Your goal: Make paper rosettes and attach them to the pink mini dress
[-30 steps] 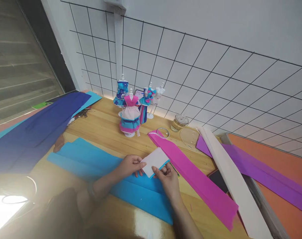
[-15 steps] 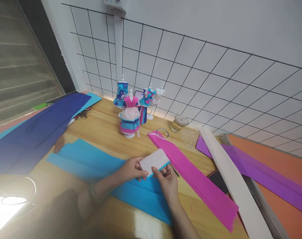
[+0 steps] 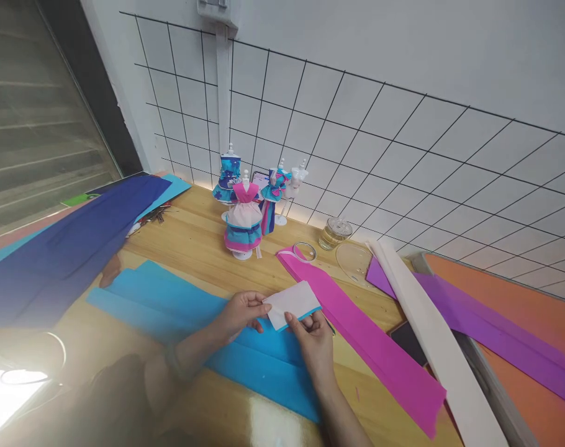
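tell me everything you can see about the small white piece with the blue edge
The white piece is a small, flat, roughly four-sided sheet, pale with a faint pink tint, with a narrow bright blue strip along its near long edge. It looks like thin paper or cloth; I can't tell which. It slants in view, seemingly held above the blue sheets. The left hand pinches its left end; the right hand grips the near edge, thumb on top. Its underside is hidden.

Four miniature dress forms point(image 3: 244, 214) stand on a wooden desk point(image 3: 189, 223) near the center of the frame, a black grid point(image 3: 394, 141) lining the wall behind. A glass jar point(image 3: 335, 236) sits right of center; a dark blue sheet point(image 3: 77, 242) spreads at left, a purple strip point(image 3: 492, 326) at lower right.
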`<state>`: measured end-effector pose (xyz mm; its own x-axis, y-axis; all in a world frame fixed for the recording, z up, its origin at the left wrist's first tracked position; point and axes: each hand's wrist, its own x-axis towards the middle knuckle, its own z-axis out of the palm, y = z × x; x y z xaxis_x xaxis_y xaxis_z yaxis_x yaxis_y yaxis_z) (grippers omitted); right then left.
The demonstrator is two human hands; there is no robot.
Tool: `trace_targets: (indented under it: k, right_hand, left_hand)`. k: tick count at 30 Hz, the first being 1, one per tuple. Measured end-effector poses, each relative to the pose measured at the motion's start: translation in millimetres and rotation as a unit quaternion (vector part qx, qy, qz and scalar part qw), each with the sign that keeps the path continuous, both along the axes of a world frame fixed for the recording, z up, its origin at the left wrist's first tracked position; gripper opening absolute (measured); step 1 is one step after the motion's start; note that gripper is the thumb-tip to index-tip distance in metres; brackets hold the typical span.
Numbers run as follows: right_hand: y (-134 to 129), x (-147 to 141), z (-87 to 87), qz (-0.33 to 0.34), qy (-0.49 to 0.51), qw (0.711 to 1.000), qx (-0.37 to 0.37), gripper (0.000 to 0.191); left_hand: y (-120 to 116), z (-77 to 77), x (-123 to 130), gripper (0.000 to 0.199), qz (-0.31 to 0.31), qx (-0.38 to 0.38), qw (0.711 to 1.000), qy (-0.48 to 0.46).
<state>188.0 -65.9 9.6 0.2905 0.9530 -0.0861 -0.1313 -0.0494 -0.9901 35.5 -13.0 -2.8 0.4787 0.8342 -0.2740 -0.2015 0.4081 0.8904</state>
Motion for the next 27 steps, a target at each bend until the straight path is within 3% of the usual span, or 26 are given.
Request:
trace_targets:
  k: [9, 14, 27]
  right_hand:
    - [1, 2, -0.7, -0.001, -0.002, 1.0, -0.001, 0.029]
    - [3, 14, -0.2, -0.038, -0.032, 0.998, -0.027, 0.032]
    - [4, 19, 4.9, -0.004, -0.006, 0.998, -0.062, 0.031]
  left_hand:
    - [2, 2.3, -2, 0.025, 0.017, -0.069, 0.995, -0.072]
    - [3, 3.0, -5, 0.024, 0.014, -0.052, 0.998, -0.034]
    - [10, 3.5, -10, 0.028, 0.013, 0.04, 0.997, 0.06]
